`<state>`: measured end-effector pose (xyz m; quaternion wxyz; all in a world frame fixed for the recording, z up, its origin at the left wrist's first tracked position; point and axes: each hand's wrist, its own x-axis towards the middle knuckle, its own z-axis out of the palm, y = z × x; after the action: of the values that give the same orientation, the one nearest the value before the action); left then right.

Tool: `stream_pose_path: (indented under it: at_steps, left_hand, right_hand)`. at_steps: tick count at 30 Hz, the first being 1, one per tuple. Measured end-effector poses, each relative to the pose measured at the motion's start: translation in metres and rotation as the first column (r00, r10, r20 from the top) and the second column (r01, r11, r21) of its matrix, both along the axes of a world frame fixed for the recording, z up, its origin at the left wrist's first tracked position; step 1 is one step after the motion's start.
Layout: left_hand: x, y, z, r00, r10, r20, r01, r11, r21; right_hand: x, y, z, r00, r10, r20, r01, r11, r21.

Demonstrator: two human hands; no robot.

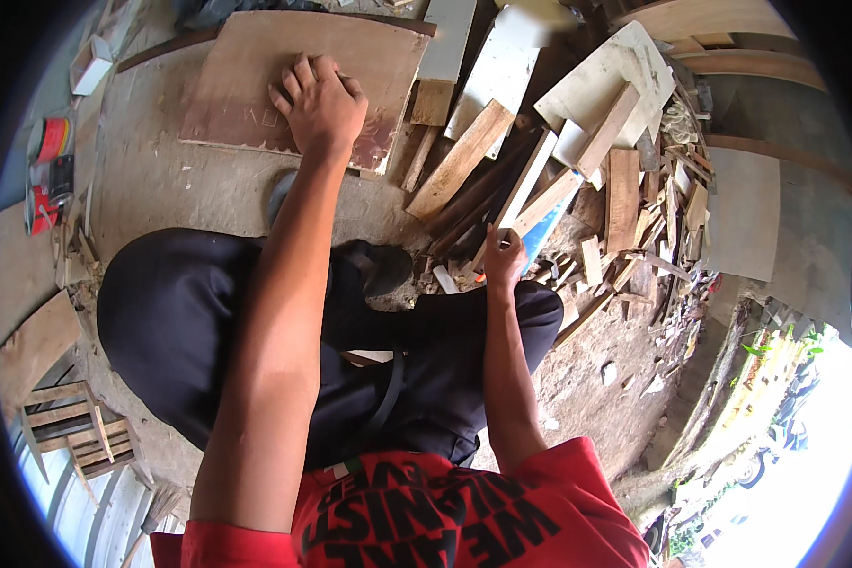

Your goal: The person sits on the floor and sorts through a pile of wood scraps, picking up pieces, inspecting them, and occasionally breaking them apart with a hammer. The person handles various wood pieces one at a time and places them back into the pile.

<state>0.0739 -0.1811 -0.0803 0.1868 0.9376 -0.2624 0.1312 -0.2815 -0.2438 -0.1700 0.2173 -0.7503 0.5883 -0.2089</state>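
Observation:
My left hand [322,104] rests on a brown plywood board [227,90] with a darker, worn lower edge. Its fingers are bent and apart, pressing on the top face without wrapping an edge. On the right, near my knee, my right hand [505,257] is closed around the lower end of a narrow, pale wooden strip [530,180]; part of the grip is hidden. Just beyond that fist, a thicker wooden batten [549,202] slants away. A blue piece [542,234] shows beneath it, too covered to identify.
Scrap wood [623,199] is heaped along the right. White panels [492,71] and a plank [464,156] lie beyond my right hand. Red cans [43,208] stand at far left, with a slatted wooden crate [80,426] lower down. A pale sheet [743,213] leans at far right.

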Motion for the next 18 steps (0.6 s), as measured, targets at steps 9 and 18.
stream_pose_path:
  at_steps: [9, 18]
  left_hand:
    - [-0.003, 0.001, 0.004, 1.0, 0.006, 0.002, -0.006, 1.0, 0.016]
    - [-0.004, -0.001, 0.007, 1.0, 0.01, 0.003, -0.01, 1.0, 0.022]
  right_hand:
    - [-0.002, 0.0, -0.018, 1.0, 0.01, 0.009, -0.01, 0.999, -0.049]
    - [0.009, 0.0, 0.022, 0.987, -0.093, 0.13, 0.049, 0.952, 0.303]
